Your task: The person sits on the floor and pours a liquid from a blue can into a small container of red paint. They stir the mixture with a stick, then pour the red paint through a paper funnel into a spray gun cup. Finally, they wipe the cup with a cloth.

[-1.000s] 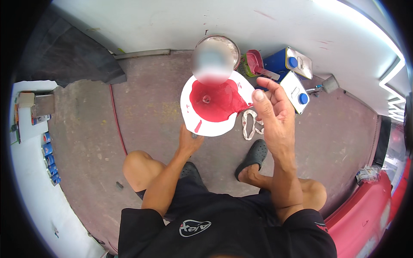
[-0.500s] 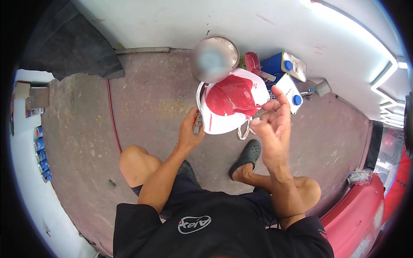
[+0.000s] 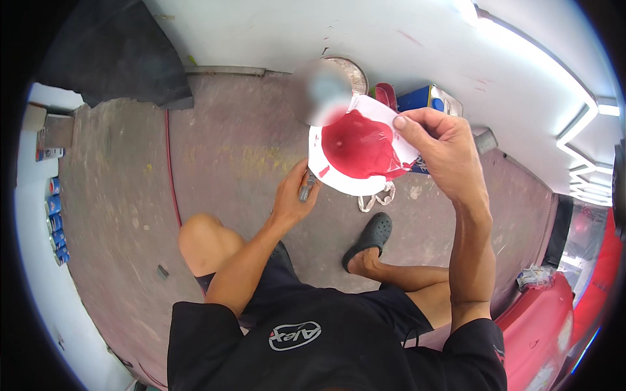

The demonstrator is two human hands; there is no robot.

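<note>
A white paper paint strainer point(image 3: 340, 180), cone-shaped and wet with red paint point(image 3: 357, 146) inside, is held in front of me above the floor. My right hand point(image 3: 450, 146) is closed on its right rim, thumb on top and fingers beneath. On the other side, my left hand point(image 3: 293, 197) is wrapped round a grey metal piece point(image 3: 305, 193) beside the strainer's lower left edge. Most of that piece is hidden by the strainer and my fingers, so its kind cannot be made out.
By the white wall stand a round metal can point(image 3: 354, 70), a red cup point(image 3: 386, 95) and a blue rectangular can point(image 3: 416, 98). A red hose point(image 3: 171, 169) runs along the floor at left. A red panel point(image 3: 538, 326) lies at lower right.
My right hand, earlier raised with its fingers spread by the strainer's rim, has moved right and now pinches it. The strainer has shifted and tilted slightly; my left hand moved a little right.
</note>
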